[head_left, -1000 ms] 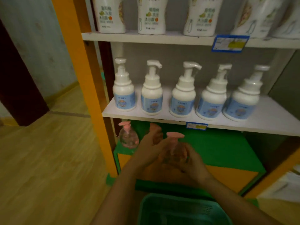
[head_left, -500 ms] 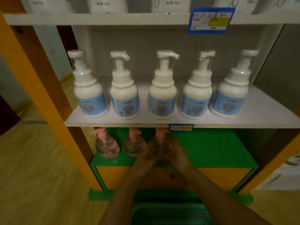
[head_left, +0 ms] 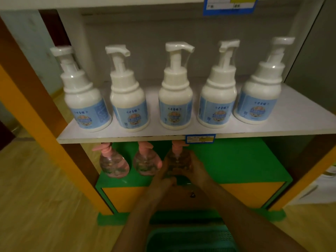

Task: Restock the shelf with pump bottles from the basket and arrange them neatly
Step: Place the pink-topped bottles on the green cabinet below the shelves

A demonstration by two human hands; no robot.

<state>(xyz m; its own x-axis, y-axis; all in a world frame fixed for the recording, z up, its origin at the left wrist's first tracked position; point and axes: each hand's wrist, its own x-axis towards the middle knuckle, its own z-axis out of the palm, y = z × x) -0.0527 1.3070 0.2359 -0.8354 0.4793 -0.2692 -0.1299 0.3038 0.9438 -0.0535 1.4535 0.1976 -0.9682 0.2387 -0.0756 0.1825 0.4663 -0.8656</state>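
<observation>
Three clear pump bottles with pink pumps stand in a row on the green bottom shelf. The left bottle and the middle bottle stand free. Both hands hold the third bottle, the rightmost: my left hand cups its left side and my right hand cups its right side. Its pump top is partly hidden by the white shelf edge. The green basket sits on the floor below my forearms, its inside mostly hidden.
Several white pump bottles with blue labels line the white middle shelf. A blue price tag hangs on its front edge. An orange upright stands at the left, another at the right. Wooden floor lies left.
The view has come closer to the shelf and dropped lower. My hands carried the third bottle forward under the white shelf and now hold it beside the other two.
</observation>
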